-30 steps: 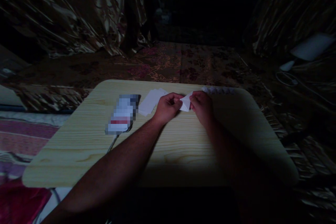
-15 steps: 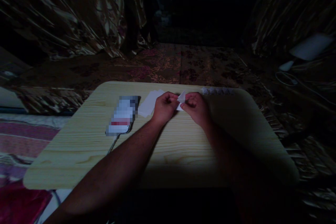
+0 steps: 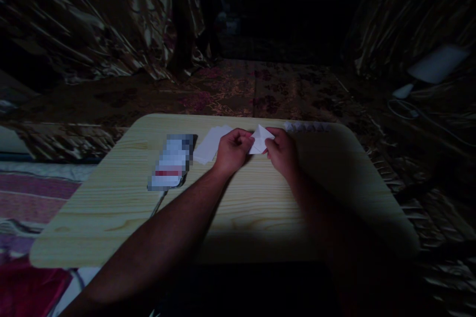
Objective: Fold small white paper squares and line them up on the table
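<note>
A small folded piece of white paper [image 3: 260,140] is pinched between both hands above the far middle of a light wooden table [image 3: 122,213]. My left hand [image 3: 232,150] grips its left side with curled fingers. My right hand [image 3: 281,150] grips its right side, also closed. A stack of white paper sheets [image 3: 209,143] lies flat on the table just left of my left hand. A row of small folded white pieces [image 3: 308,127] sits along the far edge, right of my hands.
A phone-like object with a blurred screen [image 3: 171,162] lies on the table's left part, a cable running from it toward me. Patterned fabric and carpet surround the table. A white device and cable [image 3: 405,93] lie at the far right. The room is dark.
The paper has been turned and refolded between my fingers. It looked smaller half a second ago and now shows a broader triangular face. Both hands stay in the same place.
</note>
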{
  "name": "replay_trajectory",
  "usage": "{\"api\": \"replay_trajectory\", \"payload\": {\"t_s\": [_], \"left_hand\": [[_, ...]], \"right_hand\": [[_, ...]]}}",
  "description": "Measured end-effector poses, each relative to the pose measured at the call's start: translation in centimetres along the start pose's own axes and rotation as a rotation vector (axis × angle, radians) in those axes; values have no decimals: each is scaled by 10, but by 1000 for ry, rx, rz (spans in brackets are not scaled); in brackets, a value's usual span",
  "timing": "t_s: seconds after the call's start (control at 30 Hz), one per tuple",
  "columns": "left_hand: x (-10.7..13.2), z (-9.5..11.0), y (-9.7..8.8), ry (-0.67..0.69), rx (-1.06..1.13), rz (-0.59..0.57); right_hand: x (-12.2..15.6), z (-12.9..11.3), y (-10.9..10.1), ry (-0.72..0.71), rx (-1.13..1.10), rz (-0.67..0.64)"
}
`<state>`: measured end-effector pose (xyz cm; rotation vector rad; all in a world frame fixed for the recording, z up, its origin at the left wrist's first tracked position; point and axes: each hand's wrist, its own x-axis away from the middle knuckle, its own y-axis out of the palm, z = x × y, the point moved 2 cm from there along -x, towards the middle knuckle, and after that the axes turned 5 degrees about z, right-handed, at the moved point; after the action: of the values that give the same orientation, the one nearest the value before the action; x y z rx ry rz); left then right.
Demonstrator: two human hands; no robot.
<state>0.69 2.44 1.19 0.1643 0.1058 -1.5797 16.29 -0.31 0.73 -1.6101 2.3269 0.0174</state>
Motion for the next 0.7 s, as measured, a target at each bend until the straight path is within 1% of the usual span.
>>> {"api": "replay_trajectory", "payload": {"t_s": [0.07,0.17,0.3,0.47,0.7], "left_hand": [[0,0,0,-6,17,-24],[0,-1,-1,-15,45,-50],[-2,-5,-2,-30,106,-63],[-4,-8,-3,-45,194,-60],[-4,-9,-2,-70,317,-106]], "right_hand": [[-2,-2,-3,23,-2,-47],[-4,-2,-7,73,-49,-164],[-6,1,-10,133,-199,-254],[-7,5,-10,214,-366,-281],[-7,6,-11,209,-475,-296]]}}
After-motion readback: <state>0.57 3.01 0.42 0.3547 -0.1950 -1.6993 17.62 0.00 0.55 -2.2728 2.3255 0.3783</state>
